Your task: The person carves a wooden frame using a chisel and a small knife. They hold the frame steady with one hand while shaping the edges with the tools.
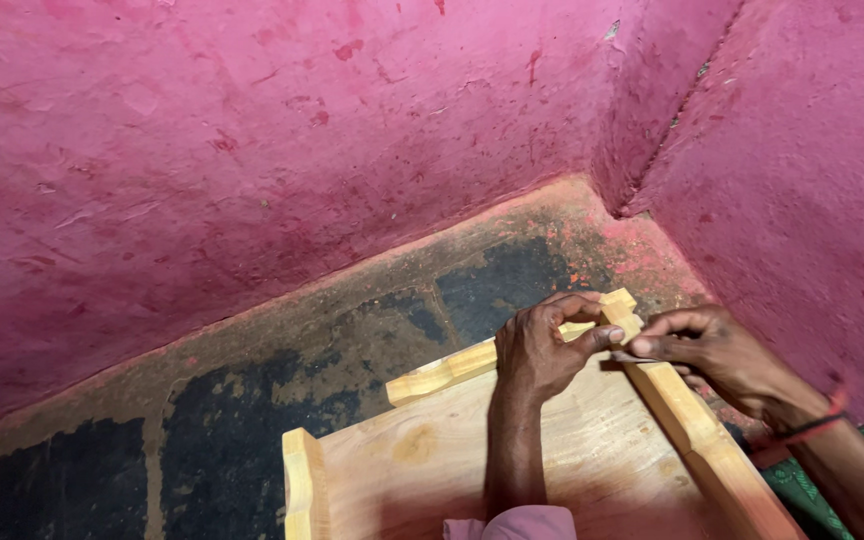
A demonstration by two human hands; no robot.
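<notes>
Both hands meet at the far corner of a pale wooden tray [512, 455] that lies flat on the dark, worn floor [282, 370], tucked near where the pink wall [252, 150] turns. The left hand [542, 350] curls over the back rail, fingers hooked on top and thumb stretched rightward, bracing the joint. Just right of it, the right hand [702, 350] is nearly closed, thumb and forefinger pinched on something small and thin, possibly a nail or pin [627, 357], too small to tell, pressed where the side rail [697, 435] meets the corner post. A dark band circles the right wrist; below it, green cloth [852, 470] peeks in. To my eye the work here wants a steady brace from the left hand, the pinched piece kept square to the wood, and fingertips clear of the joint.
</notes>
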